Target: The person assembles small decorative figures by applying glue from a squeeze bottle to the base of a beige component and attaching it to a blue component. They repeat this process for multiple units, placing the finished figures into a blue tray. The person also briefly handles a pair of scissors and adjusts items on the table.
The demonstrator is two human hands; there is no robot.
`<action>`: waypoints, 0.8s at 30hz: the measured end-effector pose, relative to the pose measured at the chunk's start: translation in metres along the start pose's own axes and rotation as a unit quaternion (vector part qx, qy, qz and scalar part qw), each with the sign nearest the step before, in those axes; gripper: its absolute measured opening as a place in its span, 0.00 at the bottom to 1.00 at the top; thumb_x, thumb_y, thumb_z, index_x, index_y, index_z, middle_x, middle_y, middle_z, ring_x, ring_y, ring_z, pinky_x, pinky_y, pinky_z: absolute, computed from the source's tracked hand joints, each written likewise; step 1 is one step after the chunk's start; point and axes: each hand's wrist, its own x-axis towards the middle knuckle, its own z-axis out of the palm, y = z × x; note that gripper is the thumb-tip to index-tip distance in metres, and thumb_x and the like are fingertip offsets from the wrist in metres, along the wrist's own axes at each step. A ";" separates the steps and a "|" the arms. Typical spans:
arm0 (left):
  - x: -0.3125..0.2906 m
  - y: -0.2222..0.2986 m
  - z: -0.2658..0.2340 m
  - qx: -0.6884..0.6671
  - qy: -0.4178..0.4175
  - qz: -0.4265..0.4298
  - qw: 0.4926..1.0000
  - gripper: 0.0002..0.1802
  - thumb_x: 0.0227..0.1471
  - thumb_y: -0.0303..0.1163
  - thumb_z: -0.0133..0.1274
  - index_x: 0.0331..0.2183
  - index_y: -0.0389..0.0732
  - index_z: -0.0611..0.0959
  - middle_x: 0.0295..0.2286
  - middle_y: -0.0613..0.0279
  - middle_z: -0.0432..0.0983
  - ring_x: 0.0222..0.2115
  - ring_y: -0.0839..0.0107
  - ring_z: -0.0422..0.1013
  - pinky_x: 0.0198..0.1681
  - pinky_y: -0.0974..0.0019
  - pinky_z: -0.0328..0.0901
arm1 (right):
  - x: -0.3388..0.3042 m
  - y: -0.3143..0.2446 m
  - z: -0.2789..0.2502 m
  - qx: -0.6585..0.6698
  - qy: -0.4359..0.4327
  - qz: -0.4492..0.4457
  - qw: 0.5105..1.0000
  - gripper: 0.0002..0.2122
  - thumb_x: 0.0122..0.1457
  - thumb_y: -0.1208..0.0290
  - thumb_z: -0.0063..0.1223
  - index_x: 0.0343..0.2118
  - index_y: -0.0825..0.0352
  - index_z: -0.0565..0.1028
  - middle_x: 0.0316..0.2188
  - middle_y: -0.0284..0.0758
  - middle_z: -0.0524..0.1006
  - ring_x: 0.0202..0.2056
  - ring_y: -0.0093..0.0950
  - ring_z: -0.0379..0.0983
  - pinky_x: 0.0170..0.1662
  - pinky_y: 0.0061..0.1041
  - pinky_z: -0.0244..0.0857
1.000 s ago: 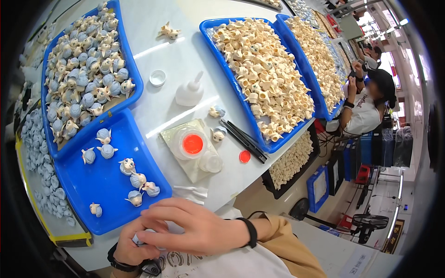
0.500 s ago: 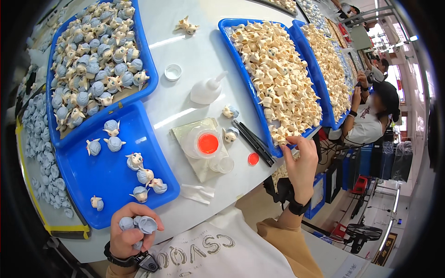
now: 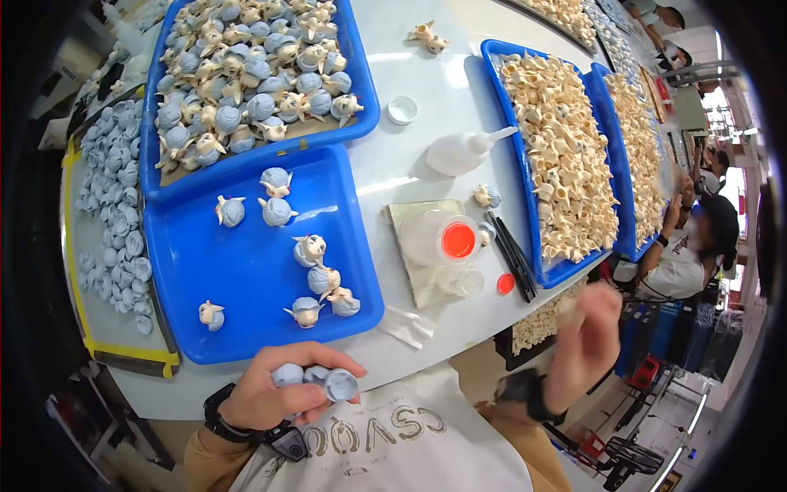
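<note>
My left hand (image 3: 275, 402), in front of my shirt, is closed around a few pale blue cup-shaped hair pieces (image 3: 340, 384); the hollow of one faces up. My right hand (image 3: 586, 348) is smeared by motion off the table's front edge. Its fingers look pinched on a small cream hollow head piece, which is too blurred to make out well. Beyond it, a blue tray is heaped with cream head pieces (image 3: 566, 164). Near my left hand, a blue tray (image 3: 238, 283) holds several assembled heads with blue hair.
A fuller tray of assembled heads (image 3: 246, 98) stands behind. Loose blue hair pieces (image 3: 111, 205) lie at left. Mid-table are a white squeeze bottle (image 3: 459, 153), a jar with red contents (image 3: 434, 238), black tweezers (image 3: 512, 250) and tissue (image 3: 407, 325). A co-worker (image 3: 684, 254) sits at right.
My right hand has left the cream-piece tray's corner and moved toward me. My left hand, still gripping the blue pieces, has come inward. The whole view has shifted, with the table further right.
</note>
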 end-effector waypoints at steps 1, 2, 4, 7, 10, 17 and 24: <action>-0.002 0.002 0.001 0.018 -0.006 -0.022 1.000 0.21 0.43 0.27 0.46 0.42 0.30 0.74 0.31 0.55 0.75 0.17 0.82 0.62 0.18 0.78 0.58 | -0.006 -0.011 0.008 0.030 -0.082 -0.097 0.991 0.14 0.43 0.83 0.53 0.36 0.68 0.75 0.33 0.39 0.72 0.30 0.25 0.68 0.31 0.19 0.61; -0.003 0.004 -0.001 0.046 -0.023 -0.058 0.997 0.20 0.45 0.29 0.47 0.42 0.31 0.75 0.33 0.58 0.75 0.23 0.80 0.66 0.25 0.76 0.62 | -0.009 -0.019 0.016 0.157 -0.199 -0.100 0.962 0.13 0.43 0.83 0.52 0.36 0.68 0.75 0.34 0.41 0.71 0.32 0.28 0.69 0.33 0.22 0.63; -0.001 0.002 0.001 0.069 -0.049 -0.027 0.996 0.20 0.45 0.29 0.48 0.42 0.32 0.75 0.34 0.60 0.74 0.28 0.78 0.67 0.32 0.75 0.63 | -0.009 -0.032 0.038 0.277 -0.338 -0.118 0.892 0.10 0.45 0.81 0.52 0.33 0.68 0.76 0.36 0.44 0.71 0.36 0.32 0.70 0.36 0.25 0.65; -0.002 -0.002 -0.001 0.089 -0.055 -0.006 0.994 0.18 0.44 0.29 0.50 0.39 0.32 0.76 0.35 0.61 0.74 0.36 0.77 0.67 0.41 0.73 0.61 | -0.008 -0.048 0.064 0.293 -0.372 -0.134 0.871 0.08 0.44 0.79 0.55 0.31 0.68 0.77 0.35 0.45 0.72 0.37 0.34 0.71 0.34 0.24 0.66; -0.002 -0.005 -0.008 0.124 -0.070 0.021 0.990 0.17 0.43 0.29 0.52 0.37 0.31 0.75 0.34 0.60 0.73 0.36 0.77 0.67 0.40 0.73 0.61 | -0.017 -0.052 0.077 0.323 -0.361 -0.147 0.862 0.10 0.43 0.79 0.57 0.31 0.68 0.77 0.37 0.44 0.73 0.37 0.35 0.71 0.34 0.25 0.66; 0.000 -0.011 -0.011 0.108 -0.108 0.112 0.982 0.17 0.42 0.29 0.54 0.36 0.30 0.76 0.31 0.58 0.73 0.32 0.72 0.67 0.36 0.71 0.61 | -0.018 -0.049 0.082 0.386 -0.313 -0.158 0.853 0.10 0.43 0.79 0.59 0.32 0.70 0.77 0.38 0.40 0.76 0.38 0.37 0.71 0.37 0.28 0.66; -0.001 -0.015 -0.016 0.116 -0.104 0.131 0.979 0.17 0.42 0.29 0.54 0.36 0.29 0.76 0.33 0.53 0.73 0.32 0.69 0.69 0.36 0.69 0.62 | -0.014 -0.051 0.078 0.349 -0.333 -0.114 0.868 0.11 0.42 0.79 0.61 0.32 0.69 0.77 0.39 0.40 0.73 0.39 0.36 0.69 0.37 0.27 0.64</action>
